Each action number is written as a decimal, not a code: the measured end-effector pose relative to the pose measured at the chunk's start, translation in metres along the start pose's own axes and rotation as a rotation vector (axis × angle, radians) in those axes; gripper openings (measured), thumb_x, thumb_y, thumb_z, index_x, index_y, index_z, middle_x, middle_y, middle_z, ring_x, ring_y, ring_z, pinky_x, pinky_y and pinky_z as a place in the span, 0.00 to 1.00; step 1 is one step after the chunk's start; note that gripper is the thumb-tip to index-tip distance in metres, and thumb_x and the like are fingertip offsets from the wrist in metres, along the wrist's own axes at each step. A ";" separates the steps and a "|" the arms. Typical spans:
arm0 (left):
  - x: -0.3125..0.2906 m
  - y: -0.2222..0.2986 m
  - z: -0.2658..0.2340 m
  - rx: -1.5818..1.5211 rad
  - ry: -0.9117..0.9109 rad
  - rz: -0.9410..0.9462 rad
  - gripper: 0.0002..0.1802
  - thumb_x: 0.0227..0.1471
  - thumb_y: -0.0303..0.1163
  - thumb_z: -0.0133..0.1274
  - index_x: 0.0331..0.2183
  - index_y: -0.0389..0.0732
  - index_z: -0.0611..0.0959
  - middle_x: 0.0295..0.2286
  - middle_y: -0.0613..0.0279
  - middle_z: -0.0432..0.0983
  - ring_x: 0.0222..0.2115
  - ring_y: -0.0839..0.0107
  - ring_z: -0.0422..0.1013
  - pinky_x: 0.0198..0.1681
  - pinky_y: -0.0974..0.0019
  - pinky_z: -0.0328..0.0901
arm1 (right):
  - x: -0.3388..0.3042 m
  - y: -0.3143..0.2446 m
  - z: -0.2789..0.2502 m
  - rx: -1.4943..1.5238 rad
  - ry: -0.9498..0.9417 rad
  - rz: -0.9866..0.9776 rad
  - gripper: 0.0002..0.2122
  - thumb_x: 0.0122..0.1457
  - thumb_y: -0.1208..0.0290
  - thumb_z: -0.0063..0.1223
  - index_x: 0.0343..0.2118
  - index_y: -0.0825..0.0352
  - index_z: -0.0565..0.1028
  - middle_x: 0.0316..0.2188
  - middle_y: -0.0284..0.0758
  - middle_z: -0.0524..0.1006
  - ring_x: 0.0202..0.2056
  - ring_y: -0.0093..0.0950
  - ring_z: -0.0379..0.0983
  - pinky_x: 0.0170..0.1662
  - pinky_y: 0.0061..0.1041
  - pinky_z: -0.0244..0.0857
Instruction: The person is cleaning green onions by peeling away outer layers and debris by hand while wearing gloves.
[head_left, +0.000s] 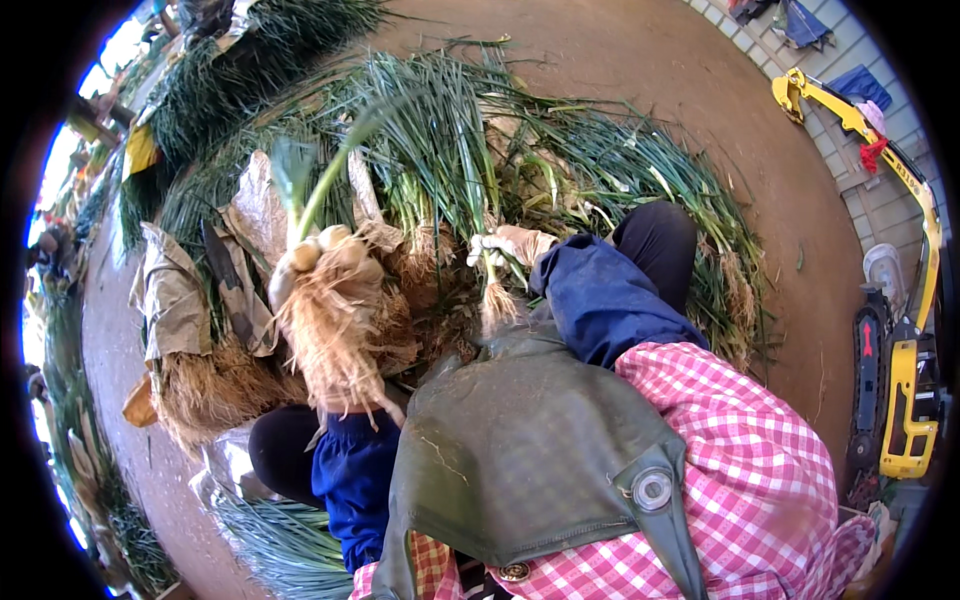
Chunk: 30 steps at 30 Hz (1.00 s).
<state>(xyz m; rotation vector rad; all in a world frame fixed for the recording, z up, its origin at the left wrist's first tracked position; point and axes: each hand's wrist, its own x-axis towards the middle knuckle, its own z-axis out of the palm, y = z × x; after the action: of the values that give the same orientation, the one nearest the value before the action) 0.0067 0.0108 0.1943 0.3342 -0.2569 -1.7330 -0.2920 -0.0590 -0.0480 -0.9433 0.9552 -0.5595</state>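
My left hand point(328, 248), in a pale glove, is closed round a bunch of green onions point(312, 212). Their tan roots point(335, 325) hang toward me and hide part of the hand. To its right my gloved right hand point(515, 243) pinches a green onion point(492, 268), whose roots point down near my lap. Just beyond both hands spreads a heap of loose green onions point(430, 110), leaves pointing away. Left of my left hand lie bundles partly wrapped in brown paper point(172, 300), with thick roots point(215, 385) showing.
Another pile of green onions point(225, 90) lies at the far left on the brown floor point(650, 60). More leaves point(275, 535) lie by my left knee. A yellow excavator point(908, 410) stands at the right, its arm reaching over grey tiles. My dark apron point(530, 430) covers my lap.
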 end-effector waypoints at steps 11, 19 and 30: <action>-0.017 -0.088 -0.100 0.207 0.229 -0.495 0.12 0.49 0.27 0.44 0.34 0.31 0.78 0.31 0.51 0.76 0.31 0.64 0.74 0.40 0.64 0.70 | -0.009 -0.073 0.079 0.380 -0.075 -0.099 0.17 0.63 0.59 0.44 0.39 0.71 0.75 0.34 0.33 0.78 0.17 0.11 0.63 0.21 0.16 0.62; -0.013 -0.111 -0.105 0.130 0.215 -0.534 0.15 0.57 0.39 0.46 0.37 0.37 0.75 0.29 0.54 0.77 0.26 0.65 0.73 0.27 0.65 0.71 | -0.007 -0.060 0.077 0.238 -0.149 -0.063 0.17 0.64 0.65 0.41 0.49 0.71 0.69 0.43 0.35 0.77 0.28 0.16 0.68 0.30 0.14 0.63; -0.015 -0.104 -0.130 0.378 0.279 -0.526 0.08 0.51 0.30 0.51 0.33 0.37 0.76 0.19 0.63 0.72 0.17 0.72 0.69 0.19 0.69 0.67 | 0.027 -0.095 0.102 -1.049 0.695 -0.042 0.18 0.58 0.53 0.45 0.31 0.64 0.76 0.25 0.41 0.78 0.29 0.39 0.75 0.31 0.36 0.67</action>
<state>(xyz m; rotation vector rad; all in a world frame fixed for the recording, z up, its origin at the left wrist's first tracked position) -0.0395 0.0467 0.0380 0.9822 -0.3108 -2.1183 -0.1898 -0.0838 0.0478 -1.7478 1.9449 -0.4018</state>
